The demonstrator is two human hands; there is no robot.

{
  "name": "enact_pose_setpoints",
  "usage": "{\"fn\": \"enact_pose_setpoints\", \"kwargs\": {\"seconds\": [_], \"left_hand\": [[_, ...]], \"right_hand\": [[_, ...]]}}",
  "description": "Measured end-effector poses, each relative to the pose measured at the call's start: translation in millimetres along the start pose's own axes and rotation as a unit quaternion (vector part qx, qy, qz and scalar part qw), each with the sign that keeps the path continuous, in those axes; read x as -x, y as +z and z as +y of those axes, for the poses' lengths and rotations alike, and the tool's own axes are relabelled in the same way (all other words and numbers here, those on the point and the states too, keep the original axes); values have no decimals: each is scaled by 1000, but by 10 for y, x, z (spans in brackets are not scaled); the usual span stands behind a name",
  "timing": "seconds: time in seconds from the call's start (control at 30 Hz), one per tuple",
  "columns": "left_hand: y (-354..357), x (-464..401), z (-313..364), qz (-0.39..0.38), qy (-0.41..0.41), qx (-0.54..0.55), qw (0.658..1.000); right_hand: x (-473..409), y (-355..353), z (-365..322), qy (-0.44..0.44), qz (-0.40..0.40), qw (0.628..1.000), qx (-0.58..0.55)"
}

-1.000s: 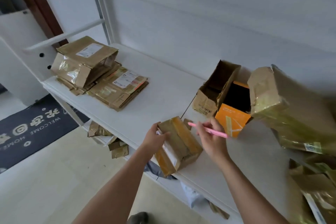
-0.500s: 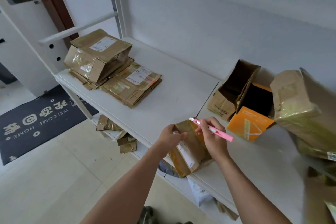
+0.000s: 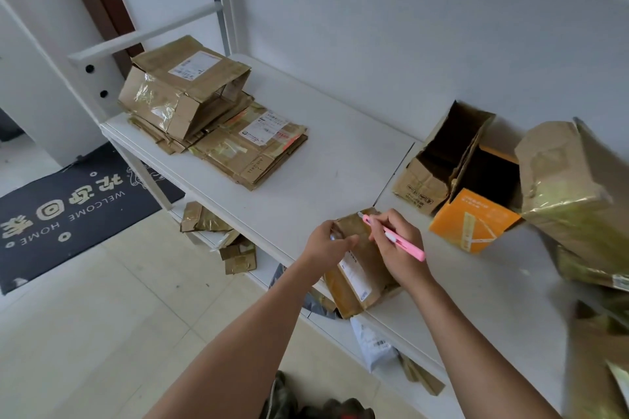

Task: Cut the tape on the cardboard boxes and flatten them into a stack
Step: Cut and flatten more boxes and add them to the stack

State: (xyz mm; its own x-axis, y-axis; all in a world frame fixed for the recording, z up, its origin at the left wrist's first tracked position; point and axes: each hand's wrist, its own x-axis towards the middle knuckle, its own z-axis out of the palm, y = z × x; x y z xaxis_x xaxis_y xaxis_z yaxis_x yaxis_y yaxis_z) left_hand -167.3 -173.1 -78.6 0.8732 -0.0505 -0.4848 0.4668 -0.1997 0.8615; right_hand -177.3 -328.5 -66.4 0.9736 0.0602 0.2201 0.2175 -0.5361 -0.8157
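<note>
Beside "WELCOME HOME" mat [image 3: 68,214], left hand [image 3: 328,243] grips box [image 3: 357,269], right hand [image 3: 398,248] pinches cutter [image 3: 394,236]

Lighting: even, soft daylight; faint shadows. Glare: tape on large box [image 3: 575,214], blurred, right edge. Wide-angle bending at edges.

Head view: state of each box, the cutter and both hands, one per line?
Small brown taped cardboard box: closed, at shelf edge.
Pink utility knife: tip at box's top.
Left hand: grips box.
Right hand: holds knife.
Flattened cardboard stack: top box half collapsed.
Open brown carton: open.
Orange box: open.
</note>
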Motion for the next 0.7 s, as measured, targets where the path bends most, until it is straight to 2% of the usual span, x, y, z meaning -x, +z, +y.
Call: {"fn": "enact_pose_setpoints", "kwargs": {"seconds": [0.23,0.5,0.7], "left_hand": [[0,30,18,1,-4,5,1000],[4,73,53,16,1,-1,1000],[-3,79,78,22,-8,-19,1000]], "right_hand": [[-27,-146,-72,-11,-76,997,0],[111,-243,-1,5,-107,994,36],[587,-583,-13,63,-126,990,30]]}}
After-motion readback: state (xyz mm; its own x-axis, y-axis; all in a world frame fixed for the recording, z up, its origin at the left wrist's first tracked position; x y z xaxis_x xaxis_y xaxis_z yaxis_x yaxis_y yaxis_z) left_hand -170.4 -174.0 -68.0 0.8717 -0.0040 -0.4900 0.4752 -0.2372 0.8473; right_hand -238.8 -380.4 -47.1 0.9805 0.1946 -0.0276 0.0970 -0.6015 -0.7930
